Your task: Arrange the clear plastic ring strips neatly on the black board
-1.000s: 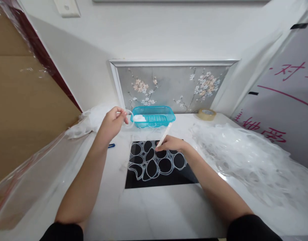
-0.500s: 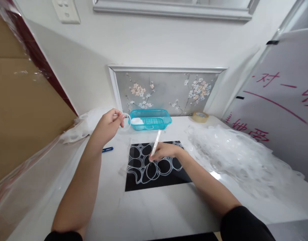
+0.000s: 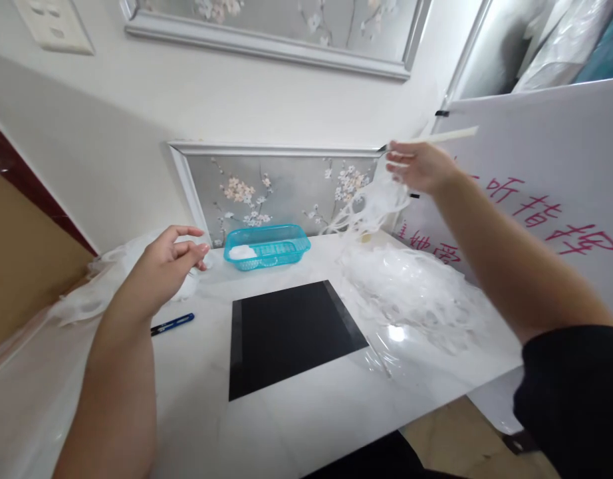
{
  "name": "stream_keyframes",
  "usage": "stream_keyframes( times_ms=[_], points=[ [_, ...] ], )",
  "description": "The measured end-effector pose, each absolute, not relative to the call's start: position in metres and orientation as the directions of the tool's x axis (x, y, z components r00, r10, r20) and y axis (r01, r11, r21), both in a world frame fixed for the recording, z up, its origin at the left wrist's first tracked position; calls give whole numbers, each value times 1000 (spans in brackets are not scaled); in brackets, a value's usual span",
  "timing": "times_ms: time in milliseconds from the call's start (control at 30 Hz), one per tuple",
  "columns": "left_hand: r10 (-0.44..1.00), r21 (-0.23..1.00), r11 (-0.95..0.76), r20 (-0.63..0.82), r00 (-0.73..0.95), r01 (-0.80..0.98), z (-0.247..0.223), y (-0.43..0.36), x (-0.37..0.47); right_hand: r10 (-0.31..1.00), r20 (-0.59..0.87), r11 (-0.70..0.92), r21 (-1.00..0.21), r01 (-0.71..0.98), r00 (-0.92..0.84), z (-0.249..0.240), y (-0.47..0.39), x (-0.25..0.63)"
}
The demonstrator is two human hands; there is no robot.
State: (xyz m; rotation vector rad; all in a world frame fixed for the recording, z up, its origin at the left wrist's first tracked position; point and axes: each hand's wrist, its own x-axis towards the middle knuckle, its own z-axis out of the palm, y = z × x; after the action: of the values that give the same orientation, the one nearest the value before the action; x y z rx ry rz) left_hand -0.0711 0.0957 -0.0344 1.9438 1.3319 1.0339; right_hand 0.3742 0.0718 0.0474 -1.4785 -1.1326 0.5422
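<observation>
My right hand (image 3: 419, 165) is raised at the upper right, closed around a pale stick-like tool (image 3: 453, 135). Below its fingers hangs a web of translucent white rings (image 3: 376, 203), over a large pile of similar clear pieces (image 3: 411, 286). The black mat (image 3: 291, 336) lies bare on the white table. At the left my left hand (image 3: 189, 249) hovers above the tabletop with thumb and fingers apart, and nothing clear shows in it. White pieces (image 3: 242, 253) lie in the blue basket (image 3: 269, 261) behind the mat.
A blue cutter (image 3: 173, 324) lies left of the mat. White sheeting (image 3: 94, 286) is heaped at the back left. The roll of tape is mostly hidden behind the hanging web. A whiteboard with red writing (image 3: 516, 146) stands at the right.
My right hand has lifted from the mat up to the right, and the ring web has left the mat. The ring at my left hand's fingertips no longer shows there. The view has turned right.
</observation>
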Motion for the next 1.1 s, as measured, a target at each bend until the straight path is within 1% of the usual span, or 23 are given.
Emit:
stream_keyframes(
  times_ms=[33,100,133,167,200,267,333,367,433,533,567,600,633,700,767,833,867,900,933,967,1000,1033,1100],
  points=[
    [937,783,-349,276,214,515,-35,96,-72,846,271,62,-905,420,459,57,67,391],
    [934,771,-355,277,224,528,-35,96,-72,844,227,-51,-867,495,485,67,58,417],
    [932,768,-361,277,234,529,-35,95,-71,856,171,-130,-843,522,489,67,53,426],
    [929,766,-367,276,245,527,-35,95,-70,871,85,-223,-809,543,485,64,50,432],
    [927,766,-371,274,256,525,-35,94,-68,878,-21,-327,-756,568,478,58,47,435],
    [921,761,-381,264,285,525,-34,91,-63,851,-242,-511,-587,628,466,42,45,433],
    [910,747,-399,251,330,532,-34,89,-58,804,-382,-587,-398,704,455,17,48,418],
    [901,739,-414,251,353,531,-34,89,-56,799,-416,-578,-333,745,434,3,49,406],
    [880,725,-451,263,396,521,-35,86,-52,830,-453,-483,-295,824,324,-32,51,377],
    [843,679,-519,306,442,520,-38,82,-48,832,-551,-325,-388,862,65,-92,50,328],
    [832,656,-537,312,458,530,-39,79,-47,832,-554,-277,-430,859,-9,-111,50,313],
    [824,636,-550,309,475,541,-39,77,-45,848,-525,-221,-474,853,-72,-129,50,301],
    [819,623,-557,299,490,550,-40,74,-44,878,-461,-155,-523,838,-126,-143,52,290],
    [813,625,-556,272,514,549,-40,68,-42,944,-274,-20,-606,795,-185,-161,58,272],
    [809,654,-548,254,530,522,-40,61,-38,980,-83,86,-649,756,-183,-162,64,254],
    [809,692,-535,254,530,484,-39,53,-35,980,51,169,-722,671,-192,-147,65,234],
    [810,709,-530,260,526,466,-38,49,-33,970,95,215,-767,605,-223,-136,63,223],
    [811,724,-527,269,520,446,-38,45,-32,950,143,255,-867,427,-277,-123,60,212],
    [812,736,-525,284,510,426,-37,41,-31,917,188,282,-929,239,-351,-111,55,200],
    [812,747,-529,305,498,404,-37,37,-30,869,236,308,-946,101,-436,-100,50,190],
    [810,759,-533,328,487,375,-37,34,-30,820,277,324,-946,7,-501,-90,45,181],
    [805,776,-536,350,480,332,-37,32,-29,787,308,331,-942,-55,-535,-83,40,173],
    [789,828,-522,377,485,205,-37,29,-30,766,355,337,-932,-136,-536,-76,33,165]
  ],
)
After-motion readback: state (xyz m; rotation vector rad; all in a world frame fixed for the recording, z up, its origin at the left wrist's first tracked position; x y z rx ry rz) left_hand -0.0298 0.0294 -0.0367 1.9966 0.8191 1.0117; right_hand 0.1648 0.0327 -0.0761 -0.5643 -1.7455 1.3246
